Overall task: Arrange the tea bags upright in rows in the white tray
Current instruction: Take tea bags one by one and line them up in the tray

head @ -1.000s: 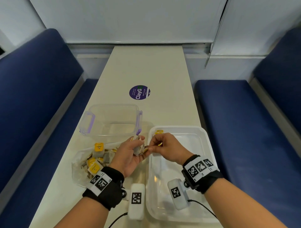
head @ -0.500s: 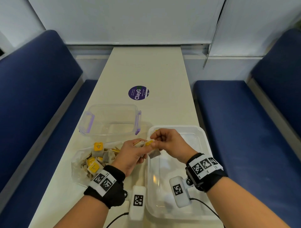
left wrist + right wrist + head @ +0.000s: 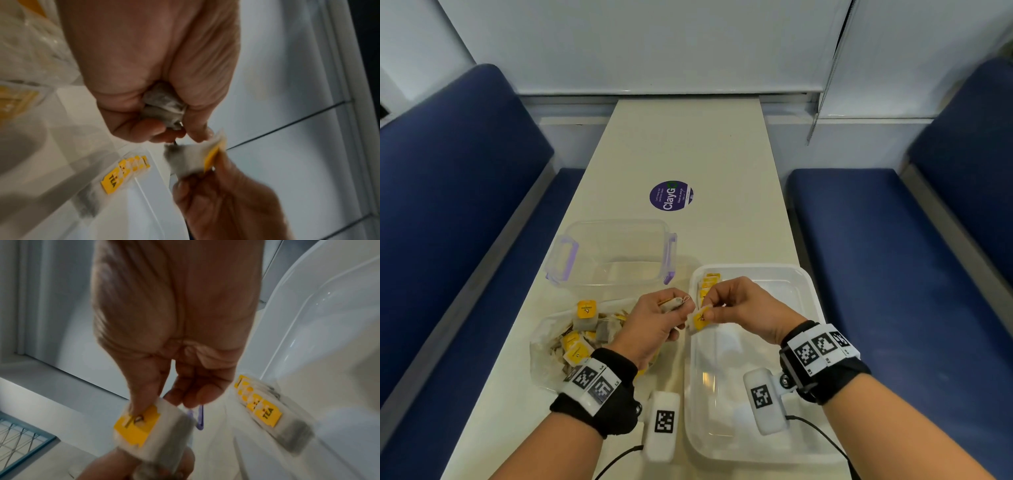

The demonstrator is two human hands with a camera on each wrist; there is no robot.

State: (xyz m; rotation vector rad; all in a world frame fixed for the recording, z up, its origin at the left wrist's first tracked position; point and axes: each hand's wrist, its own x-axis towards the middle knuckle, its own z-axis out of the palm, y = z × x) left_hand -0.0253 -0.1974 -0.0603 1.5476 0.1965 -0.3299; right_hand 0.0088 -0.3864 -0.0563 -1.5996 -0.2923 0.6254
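Over the white tray [image 3: 804, 284], right hand [image 3: 743, 310] pinches 1 tea bag [image 3: 699, 318]; left hand [image 3: 654, 325] grips another [image 3: 672, 304].

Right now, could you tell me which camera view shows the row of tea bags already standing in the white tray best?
The right wrist view: the row of tea bags is close, its "TEA" tag readable, against the white tray wall. The left wrist view shows it smaller and blurred. The head view shows only small yellow tags, partly hidden behind the right hand.

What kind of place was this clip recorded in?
Probably a booth in a canteen or cafe, though I can't be sure. A long narrow table runs between two blue padded benches, and a round purple sticker on the tabletop seems to ask diners to tidy up.
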